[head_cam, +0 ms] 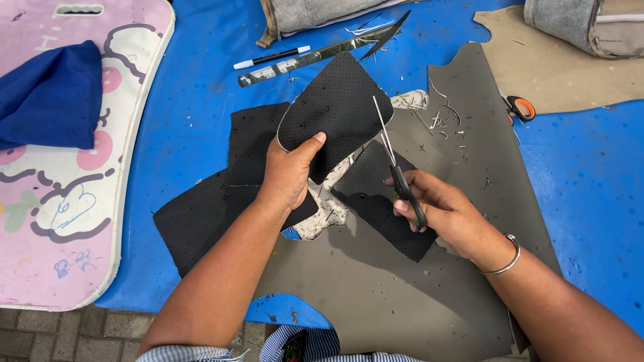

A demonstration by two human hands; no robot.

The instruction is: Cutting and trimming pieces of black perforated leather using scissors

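Under the left hand gripping a black cutout, perforated sheet half-hidden; right hand around scissors.

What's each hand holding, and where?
Left hand: rounded black perforated piece, pinched at its lower edge. Right hand: scissors, by the handles.

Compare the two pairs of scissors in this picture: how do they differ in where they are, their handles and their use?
The scissors in the right hand have dark handles, are gripped, and point their blades up toward the black perforated piece held by the left hand. The orange-handled scissors lie untouched on the tan sheet's edge, blades hidden. Both sit over the blue table cover.
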